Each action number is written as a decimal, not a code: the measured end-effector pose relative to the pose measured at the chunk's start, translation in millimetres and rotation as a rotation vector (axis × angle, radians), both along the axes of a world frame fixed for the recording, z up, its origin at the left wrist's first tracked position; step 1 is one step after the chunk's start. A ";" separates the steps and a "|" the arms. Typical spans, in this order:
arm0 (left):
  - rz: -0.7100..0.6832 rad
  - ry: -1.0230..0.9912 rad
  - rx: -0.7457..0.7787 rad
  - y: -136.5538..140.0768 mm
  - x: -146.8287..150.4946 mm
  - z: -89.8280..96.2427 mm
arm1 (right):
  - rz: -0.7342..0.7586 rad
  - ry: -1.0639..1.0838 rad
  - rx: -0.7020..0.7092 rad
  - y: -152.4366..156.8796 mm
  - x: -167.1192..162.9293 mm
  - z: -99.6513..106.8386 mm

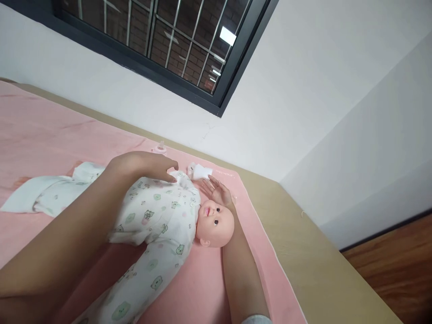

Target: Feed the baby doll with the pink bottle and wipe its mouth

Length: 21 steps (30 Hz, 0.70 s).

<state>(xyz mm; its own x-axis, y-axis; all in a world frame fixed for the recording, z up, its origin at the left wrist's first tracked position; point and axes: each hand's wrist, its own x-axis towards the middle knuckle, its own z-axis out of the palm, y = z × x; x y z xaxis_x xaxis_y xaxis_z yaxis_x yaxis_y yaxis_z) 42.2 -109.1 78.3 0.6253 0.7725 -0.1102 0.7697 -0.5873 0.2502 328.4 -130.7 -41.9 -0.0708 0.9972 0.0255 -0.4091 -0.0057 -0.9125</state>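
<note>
A bald baby doll point(216, 223) lies on its back on a pink mat point(189, 279), dressed in white clothes with green and brown animal prints. My left hand point(148, 165) reaches across the doll's torso to its far shoulder, thumb and fingers apart with nothing visible between them. Beyond the doll's head, my right hand point(218, 191) is open, palm turned toward the doll, with the forearm passing beside the head. A small white item with a clear part point(202, 172) lies just past the right fingertips; its kind is unclear. My left forearm hides part of the doll's middle.
A baby bottle's teat end point(161, 147) shows behind my left hand, near the mat's far edge. The mat covers a pale wooden surface point(286, 234) against a white wall. Above is a dark-framed barred window point(189, 40); brown wood panelling point(394, 265) stands at the right.
</note>
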 end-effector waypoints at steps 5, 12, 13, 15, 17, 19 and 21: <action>0.012 0.098 -0.069 -13.1 6.8 10.3 | -0.269 -0.095 0.075 8.8 10.5 0.5; -0.090 -0.032 0.082 -13.5 15.6 7.2 | -0.484 -0.258 0.117 21.0 39.4 34.5; -0.102 -0.081 0.115 -11.1 17.2 4.0 | -0.482 -0.312 0.139 18.3 41.8 41.8; -0.123 -0.195 0.165 -6.7 21.5 -2.6 | -0.453 -0.459 0.193 8.3 41.9 58.0; -0.134 -0.299 0.192 -5.1 27.7 -8.2 | -0.408 -0.607 0.264 -5.6 35.1 75.6; -0.118 -0.372 0.189 -7.1 35.9 -11.9 | -0.360 -0.700 0.351 -20.4 23.0 92.5; -0.084 -0.430 0.164 -11.6 45.0 -13.6 | -0.300 -0.744 0.433 -34.0 8.3 107.0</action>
<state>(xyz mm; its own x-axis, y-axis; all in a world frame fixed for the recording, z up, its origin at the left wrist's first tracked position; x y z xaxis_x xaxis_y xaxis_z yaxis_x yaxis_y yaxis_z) 87.2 -120.7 64.6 0.6484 0.7033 0.2915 0.5650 -0.7012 0.4348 336.7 -164.6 65.0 0.0420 0.8903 0.4534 0.3572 0.4104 -0.8390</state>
